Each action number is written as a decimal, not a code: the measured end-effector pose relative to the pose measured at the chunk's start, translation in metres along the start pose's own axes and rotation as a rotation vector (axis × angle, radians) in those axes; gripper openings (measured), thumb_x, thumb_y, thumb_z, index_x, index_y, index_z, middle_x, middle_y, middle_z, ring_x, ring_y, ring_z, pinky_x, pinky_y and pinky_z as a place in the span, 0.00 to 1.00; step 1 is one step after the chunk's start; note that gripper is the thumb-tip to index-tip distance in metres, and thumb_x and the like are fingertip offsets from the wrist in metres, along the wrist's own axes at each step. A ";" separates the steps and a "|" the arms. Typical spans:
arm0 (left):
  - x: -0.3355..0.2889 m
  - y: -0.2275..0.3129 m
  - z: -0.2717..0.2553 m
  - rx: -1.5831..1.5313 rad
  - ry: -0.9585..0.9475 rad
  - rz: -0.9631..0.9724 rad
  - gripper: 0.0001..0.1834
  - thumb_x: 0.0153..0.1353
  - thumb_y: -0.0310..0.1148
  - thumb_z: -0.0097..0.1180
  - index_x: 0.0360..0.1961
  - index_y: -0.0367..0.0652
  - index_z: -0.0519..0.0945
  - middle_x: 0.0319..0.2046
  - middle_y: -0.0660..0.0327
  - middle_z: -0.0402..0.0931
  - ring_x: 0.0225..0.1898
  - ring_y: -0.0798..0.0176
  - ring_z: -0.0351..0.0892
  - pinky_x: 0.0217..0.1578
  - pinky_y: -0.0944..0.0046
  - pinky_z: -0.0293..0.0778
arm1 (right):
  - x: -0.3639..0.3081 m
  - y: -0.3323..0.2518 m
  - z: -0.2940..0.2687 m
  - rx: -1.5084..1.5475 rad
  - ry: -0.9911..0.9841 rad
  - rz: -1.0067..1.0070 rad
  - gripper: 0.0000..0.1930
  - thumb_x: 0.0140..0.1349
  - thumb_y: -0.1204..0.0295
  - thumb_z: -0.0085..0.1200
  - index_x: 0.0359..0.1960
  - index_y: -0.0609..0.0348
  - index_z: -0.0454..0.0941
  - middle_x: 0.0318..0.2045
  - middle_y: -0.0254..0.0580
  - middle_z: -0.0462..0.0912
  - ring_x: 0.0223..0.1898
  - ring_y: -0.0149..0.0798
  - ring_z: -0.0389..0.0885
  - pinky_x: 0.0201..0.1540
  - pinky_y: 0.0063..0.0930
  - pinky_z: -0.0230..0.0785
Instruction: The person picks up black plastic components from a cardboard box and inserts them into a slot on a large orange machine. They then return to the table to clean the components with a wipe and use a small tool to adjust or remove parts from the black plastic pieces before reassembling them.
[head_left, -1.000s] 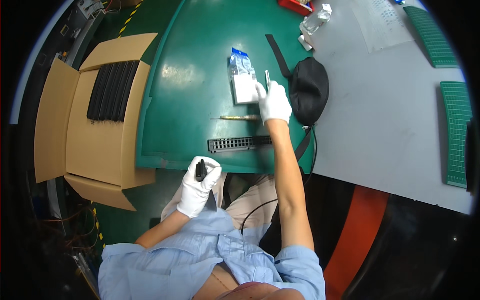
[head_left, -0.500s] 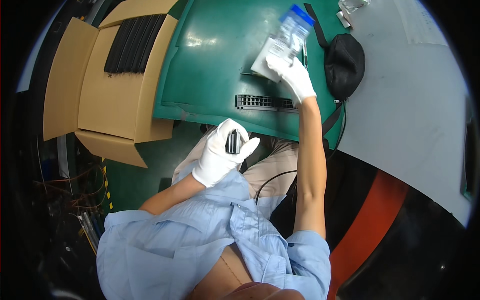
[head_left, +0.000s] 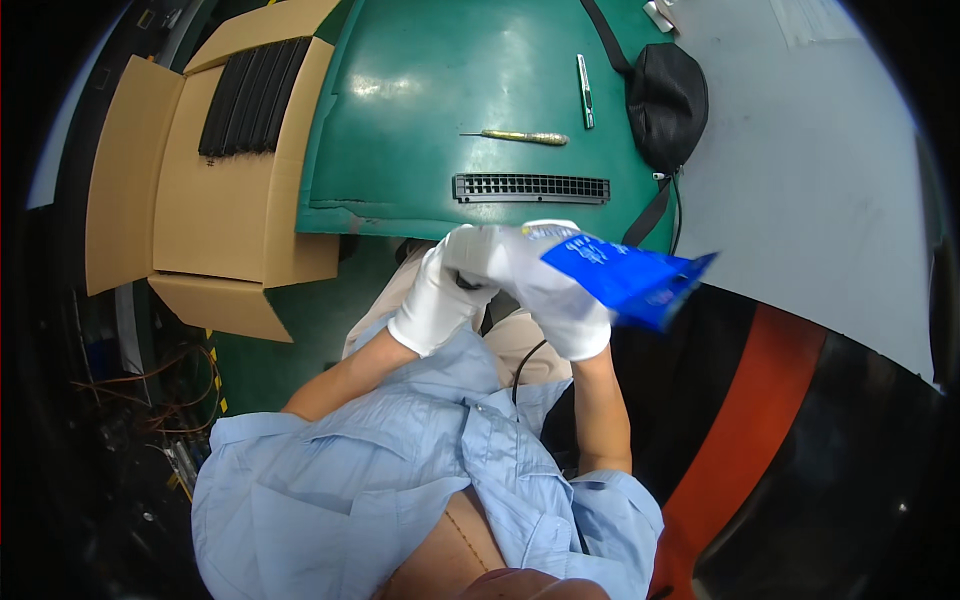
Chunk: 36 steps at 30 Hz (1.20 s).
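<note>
Over my lap, both hands are in white gloves and close together. My right hand grips a soft plastic packet, blue at one end and whitish at the other. The packet slants across the glove, its blue end hanging out to the right and its pale end reaching my left hand. My left hand is curled closed around a small black part, of which only a dark bit shows. The left fingertips are partly hidden behind the packet. Just beyond the hands, a black slotted strip lies along the mat's near edge.
On the green mat are an awl with a brassy handle and a utility knife. A black pouch with a strap lies right, by the grey table. Left, an open cardboard box holds several black strips.
My right hand has come back from over the mat to my left hand, bringing the packet. The awl and the whole slotted strip are now uncovered. My left hand has barely moved.
</note>
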<state>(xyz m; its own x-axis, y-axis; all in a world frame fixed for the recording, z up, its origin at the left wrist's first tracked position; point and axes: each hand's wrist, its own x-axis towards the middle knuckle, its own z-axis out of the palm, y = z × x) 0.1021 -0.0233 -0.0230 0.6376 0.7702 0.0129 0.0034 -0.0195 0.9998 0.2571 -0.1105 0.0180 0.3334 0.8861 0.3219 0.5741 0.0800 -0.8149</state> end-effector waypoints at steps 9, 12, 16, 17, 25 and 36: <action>0.003 -0.006 -0.005 0.067 -0.057 0.105 0.24 0.52 0.28 0.69 0.50 0.38 0.76 0.37 0.51 0.80 0.36 0.46 0.81 0.41 0.58 0.78 | 0.022 -0.041 -0.019 -0.079 -0.098 0.138 0.22 0.44 0.76 0.77 0.43 0.62 0.83 0.38 0.41 0.88 0.37 0.37 0.87 0.43 0.28 0.79; -0.001 0.006 -0.009 0.111 -0.101 -0.026 0.23 0.51 0.27 0.69 0.49 0.37 0.76 0.37 0.49 0.79 0.38 0.43 0.81 0.40 0.56 0.78 | 0.022 -0.023 -0.021 -0.058 -0.163 0.126 0.23 0.48 0.76 0.75 0.47 0.60 0.83 0.42 0.43 0.87 0.40 0.36 0.87 0.44 0.28 0.78; 0.007 0.016 -0.004 0.238 -0.045 0.082 0.20 0.51 0.28 0.69 0.44 0.38 0.77 0.31 0.50 0.78 0.34 0.43 0.80 0.37 0.54 0.77 | 0.024 -0.038 -0.026 0.322 0.019 0.531 0.28 0.46 0.77 0.76 0.51 0.66 0.80 0.45 0.44 0.87 0.43 0.34 0.86 0.48 0.29 0.80; 0.007 0.007 -0.005 0.211 -0.045 0.157 0.19 0.51 0.28 0.69 0.43 0.39 0.77 0.30 0.50 0.78 0.33 0.43 0.80 0.36 0.54 0.77 | 0.022 -0.042 -0.026 0.245 0.004 0.466 0.30 0.44 0.76 0.79 0.51 0.68 0.79 0.45 0.45 0.86 0.44 0.35 0.86 0.50 0.30 0.80; 0.007 0.016 -0.002 -0.016 -0.060 0.050 0.16 0.54 0.28 0.68 0.41 0.37 0.76 0.33 0.53 0.80 0.36 0.49 0.82 0.40 0.58 0.78 | 0.025 -0.049 -0.015 0.300 0.002 0.516 0.25 0.50 0.74 0.76 0.50 0.67 0.81 0.45 0.41 0.87 0.43 0.29 0.84 0.48 0.27 0.78; 0.011 0.029 -0.004 0.223 -0.095 -0.075 0.13 0.57 0.30 0.67 0.33 0.40 0.72 0.28 0.54 0.73 0.30 0.51 0.76 0.35 0.56 0.74 | 0.016 0.015 -0.010 1.100 0.253 0.886 0.15 0.68 0.61 0.60 0.43 0.61 0.75 0.24 0.31 0.72 0.19 0.23 0.64 0.17 0.17 0.55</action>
<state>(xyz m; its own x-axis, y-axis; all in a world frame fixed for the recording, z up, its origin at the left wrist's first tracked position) 0.1059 -0.0126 0.0065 0.6985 0.7118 -0.0736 0.2166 -0.1123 0.9698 0.2785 -0.1001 0.0162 0.4576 0.7357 -0.4994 -0.7102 -0.0355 -0.7031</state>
